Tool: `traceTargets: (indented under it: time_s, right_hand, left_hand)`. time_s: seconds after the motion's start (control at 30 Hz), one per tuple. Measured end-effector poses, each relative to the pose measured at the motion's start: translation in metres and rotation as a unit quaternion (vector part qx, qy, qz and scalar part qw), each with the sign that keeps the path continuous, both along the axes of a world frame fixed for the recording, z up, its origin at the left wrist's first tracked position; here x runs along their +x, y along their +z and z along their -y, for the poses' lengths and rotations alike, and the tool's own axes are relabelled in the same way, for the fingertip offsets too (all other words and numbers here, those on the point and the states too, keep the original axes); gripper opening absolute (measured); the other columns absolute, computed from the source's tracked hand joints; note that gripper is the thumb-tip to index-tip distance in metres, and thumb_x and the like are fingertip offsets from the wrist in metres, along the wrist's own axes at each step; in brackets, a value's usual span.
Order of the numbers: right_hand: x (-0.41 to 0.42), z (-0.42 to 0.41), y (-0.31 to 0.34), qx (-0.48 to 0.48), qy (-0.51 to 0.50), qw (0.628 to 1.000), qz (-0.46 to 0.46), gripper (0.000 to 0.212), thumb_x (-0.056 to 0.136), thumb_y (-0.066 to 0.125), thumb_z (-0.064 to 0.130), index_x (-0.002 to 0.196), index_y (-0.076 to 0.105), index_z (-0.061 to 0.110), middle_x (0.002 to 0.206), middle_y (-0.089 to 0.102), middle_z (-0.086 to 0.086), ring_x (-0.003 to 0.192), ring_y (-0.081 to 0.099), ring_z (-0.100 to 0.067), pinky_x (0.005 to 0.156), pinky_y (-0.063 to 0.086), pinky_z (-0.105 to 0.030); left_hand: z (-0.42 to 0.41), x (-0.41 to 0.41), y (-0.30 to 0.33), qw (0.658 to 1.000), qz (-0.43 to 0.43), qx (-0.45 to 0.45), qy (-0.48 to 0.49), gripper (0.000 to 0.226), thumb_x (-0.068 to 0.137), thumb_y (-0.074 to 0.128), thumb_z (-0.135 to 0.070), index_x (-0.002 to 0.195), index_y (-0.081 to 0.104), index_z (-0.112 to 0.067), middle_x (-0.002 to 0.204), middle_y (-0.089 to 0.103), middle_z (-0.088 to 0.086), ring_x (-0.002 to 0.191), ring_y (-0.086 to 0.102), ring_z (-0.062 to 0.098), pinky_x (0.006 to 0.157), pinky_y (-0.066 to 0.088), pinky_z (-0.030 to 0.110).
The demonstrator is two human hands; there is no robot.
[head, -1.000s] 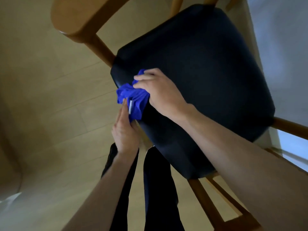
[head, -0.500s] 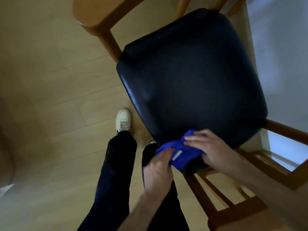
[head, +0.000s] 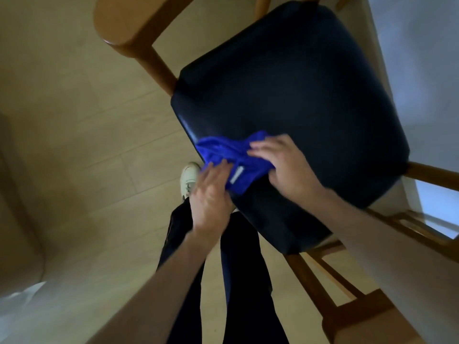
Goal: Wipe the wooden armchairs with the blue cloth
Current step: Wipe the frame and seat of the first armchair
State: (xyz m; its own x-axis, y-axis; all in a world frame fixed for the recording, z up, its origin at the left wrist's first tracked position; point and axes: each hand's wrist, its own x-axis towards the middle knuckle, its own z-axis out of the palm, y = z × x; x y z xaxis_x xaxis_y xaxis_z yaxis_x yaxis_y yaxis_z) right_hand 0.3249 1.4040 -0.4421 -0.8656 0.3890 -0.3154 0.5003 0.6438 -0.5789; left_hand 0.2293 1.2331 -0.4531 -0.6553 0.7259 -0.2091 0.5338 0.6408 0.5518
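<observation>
- Two hands meet on the blue cloth (head: 227, 155), bunched at the front-left edge of the armchair seat (head: 298, 95).
- Right hand (head: 285, 167) presses it with fingers spread flat.
- Left hand (head: 211, 192) touches its near edge; its grasp can't be read.
- Cloth stretches leftward from the right hand.

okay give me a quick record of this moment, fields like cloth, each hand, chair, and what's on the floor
cloth: blue cloth, bunched, lying on the front left edge of the seat
left hand: left hand touches the cloth's near edge with straight fingers
right hand: right hand presses on the cloth's right side
chair: wooden armchair with a dark padded seat
floor: light wood floor; the person's white shoe beside the seat edge
blur: hands slightly blurred
</observation>
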Motion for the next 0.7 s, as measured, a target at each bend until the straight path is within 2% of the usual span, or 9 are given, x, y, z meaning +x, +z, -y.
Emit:
traceTargets:
  time_s: [0.1, 0.17, 0.23, 0.3, 0.37, 0.5, 0.57, 0.63, 0.7]
  right_hand:
    - [0.068, 0.031, 0.008, -0.034, -0.003, 0.997, 0.074, 0.056, 0.075, 0.060, -0.014, 0.123, 0.069, 0.014, 0.130, 0.064, 0.001, 0.120, 0.050, -0.026, 0.103, 0.046, -0.041]
    - [0.101, 0.046, 0.017, -0.055, -0.004, 0.989, 0.136, 0.054, 0.084, 0.058, -0.003, 0.131, 0.062, 0.023, 0.137, 0.057, 0.010, 0.128, 0.039, -0.014, 0.111, 0.035, -0.030]
    - [0.120, 0.052, 0.024, -0.066, -0.028, 0.986, 0.150, 0.054, 0.087, 0.058, 0.002, 0.135, 0.058, 0.027, 0.138, 0.055, 0.014, 0.126, 0.037, -0.009, 0.110, 0.026, -0.020]
    - [0.120, 0.045, 0.034, -0.083, -0.078, 0.984, 0.137, 0.057, 0.083, 0.062, -0.001, 0.133, 0.060, 0.026, 0.135, 0.058, 0.013, 0.120, 0.040, -0.006, 0.108, 0.028, -0.015]
    - [0.109, 0.029, 0.039, -0.095, -0.176, 0.977, 0.069, 0.059, 0.078, 0.066, -0.007, 0.129, 0.063, 0.022, 0.128, 0.062, 0.009, 0.116, 0.047, -0.008, 0.108, 0.035, -0.021]
    - [0.064, -0.033, 0.023, 0.016, -0.278, 0.960, -0.026, 0.053, 0.079, 0.065, -0.005, 0.127, 0.061, 0.016, 0.124, 0.064, -0.002, 0.110, 0.056, -0.022, 0.100, 0.035, -0.019]
    - [0.037, -0.065, 0.010, 0.046, -0.294, 0.955, 0.000, 0.052, 0.081, 0.064, 0.001, 0.130, 0.056, 0.018, 0.121, 0.061, -0.003, 0.106, 0.056, -0.025, 0.092, 0.039, -0.026]
    - [0.019, -0.077, -0.002, 0.076, -0.269, 0.959, 0.051, 0.060, 0.081, 0.068, 0.006, 0.135, 0.048, 0.020, 0.123, 0.056, -0.004, 0.110, 0.052, -0.026, 0.091, 0.043, -0.032]
    - [0.016, -0.066, -0.006, 0.098, -0.243, 0.962, 0.079, 0.066, 0.077, 0.072, 0.006, 0.137, 0.048, 0.019, 0.128, 0.052, -0.005, 0.114, 0.047, -0.029, 0.093, 0.047, -0.038]
  left_hand:
    - [0.031, 0.061, 0.015, 0.994, 0.077, -0.046, -0.055, 0.065, 0.057, 0.066, 0.014, 0.117, 0.068, -0.011, 0.114, 0.068, 0.003, 0.102, 0.064, 0.030, 0.080, 0.057, 0.036]
    - [0.040, 0.083, 0.027, 0.981, 0.135, -0.079, -0.116, 0.058, 0.062, 0.069, 0.008, 0.116, 0.068, -0.014, 0.113, 0.068, -0.002, 0.100, 0.065, 0.026, 0.080, 0.056, 0.032]
    - [0.035, 0.078, 0.033, 0.972, 0.142, -0.088, -0.164, 0.052, 0.067, 0.068, 0.003, 0.115, 0.068, -0.016, 0.110, 0.068, -0.005, 0.097, 0.065, 0.023, 0.079, 0.054, 0.031]
    - [0.017, 0.056, 0.039, 0.968, 0.109, -0.075, -0.211, 0.051, 0.069, 0.065, 0.002, 0.117, 0.067, -0.016, 0.112, 0.068, -0.004, 0.096, 0.066, 0.024, 0.080, 0.054, 0.037]
    - [-0.014, 0.028, 0.047, 0.969, 0.066, -0.044, -0.236, 0.057, 0.067, 0.065, 0.005, 0.120, 0.067, -0.015, 0.117, 0.068, -0.001, 0.097, 0.066, 0.028, 0.082, 0.053, 0.042]
    - [-0.118, -0.031, 0.045, 0.971, -0.048, 0.019, -0.234, 0.073, 0.066, 0.064, 0.003, 0.136, 0.056, -0.020, 0.134, 0.059, 0.002, 0.108, 0.062, 0.027, 0.088, 0.048, 0.042]
    - [-0.169, -0.053, 0.036, 0.955, -0.070, -0.020, -0.289, 0.082, 0.074, 0.064, -0.005, 0.149, 0.035, -0.024, 0.150, 0.042, 0.003, 0.117, 0.056, 0.027, 0.095, 0.046, 0.044]
    - [-0.198, -0.065, 0.020, 0.919, -0.101, -0.106, -0.366, 0.090, 0.078, 0.068, -0.017, 0.154, 0.019, -0.025, 0.156, 0.029, 0.004, 0.120, 0.051, 0.030, 0.100, 0.043, 0.043]
    - [-0.195, -0.061, 0.004, 0.884, -0.127, -0.173, -0.414, 0.092, 0.077, 0.070, -0.026, 0.153, 0.019, -0.023, 0.154, 0.031, 0.002, 0.120, 0.043, 0.030, 0.103, 0.036, 0.037]
